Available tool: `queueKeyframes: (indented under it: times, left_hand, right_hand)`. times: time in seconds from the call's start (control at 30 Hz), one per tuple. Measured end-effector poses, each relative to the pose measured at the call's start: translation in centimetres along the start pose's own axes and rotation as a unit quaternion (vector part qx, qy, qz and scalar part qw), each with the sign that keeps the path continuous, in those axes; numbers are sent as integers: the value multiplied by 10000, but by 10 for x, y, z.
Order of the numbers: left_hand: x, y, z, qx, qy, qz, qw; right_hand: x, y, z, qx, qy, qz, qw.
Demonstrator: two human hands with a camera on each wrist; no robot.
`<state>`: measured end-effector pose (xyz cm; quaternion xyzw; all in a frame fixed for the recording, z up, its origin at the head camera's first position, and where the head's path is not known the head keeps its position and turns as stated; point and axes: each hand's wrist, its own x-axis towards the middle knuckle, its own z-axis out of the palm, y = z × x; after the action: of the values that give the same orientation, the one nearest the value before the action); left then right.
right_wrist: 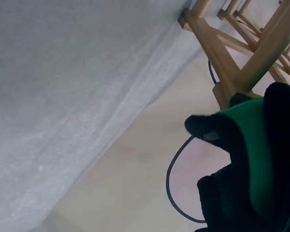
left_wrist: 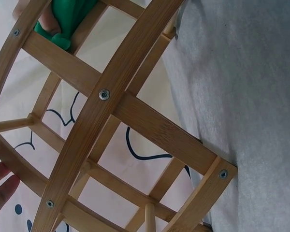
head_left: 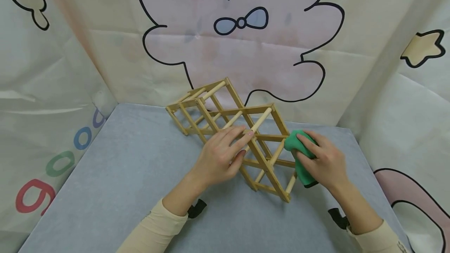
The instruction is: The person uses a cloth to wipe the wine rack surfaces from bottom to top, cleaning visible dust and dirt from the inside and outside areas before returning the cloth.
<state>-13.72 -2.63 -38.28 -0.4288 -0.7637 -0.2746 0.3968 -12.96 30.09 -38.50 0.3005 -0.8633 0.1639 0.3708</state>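
A collapsible lattice rack of light wooden slats and round dowels (head_left: 261,155) stands at a slant on the grey-blue cloth-covered table. My left hand (head_left: 219,155) holds it near the middle, fingertips on a dowel and thumb lower down. In the left wrist view, the left fingers (left_wrist: 2,186) lie along a slat, and screw heads show at the crossings. My right hand (head_left: 325,159) grips a bunched green cloth (head_left: 304,167) against the rack's right end. Close up in the right wrist view, that cloth (right_wrist: 256,150) shows green with dark parts beside the wood.
Light fabric with a cartoon animal and a bow tie (head_left: 241,22) hangs behind the table (head_left: 116,175). Similar printed sheets close off both sides. The rack's far left end comes near the back sheet. Dark straps (head_left: 197,208) are at both wrists.
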Motion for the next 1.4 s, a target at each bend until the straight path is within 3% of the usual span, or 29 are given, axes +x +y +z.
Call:
queueKeyframes:
  times: [0.2, 0.63, 0.9, 1.2, 1.4]
  left_hand:
    - [0, 0, 1, -5, -43, 7, 10000]
    - [-1, -1, 0, 46, 24, 83, 10000]
    - [-1, -1, -1, 84, -15, 93, 9999]
    - [-1, 0, -2, 26, -71, 75, 9999]
    - [-1, -1, -3, 26, -50, 67, 10000]
  right_hand:
    - [-1, -7, -2, -12, -37, -339, 9994]
    - [3, -45, -8, 502, -78, -1238, 9910]
    - [5, -36, -4, 394, -46, -1117, 9930]
    - [10, -7, -2, 145, -84, -510, 9986]
    - [21, 1, 0, 70, -64, -400, 9992]
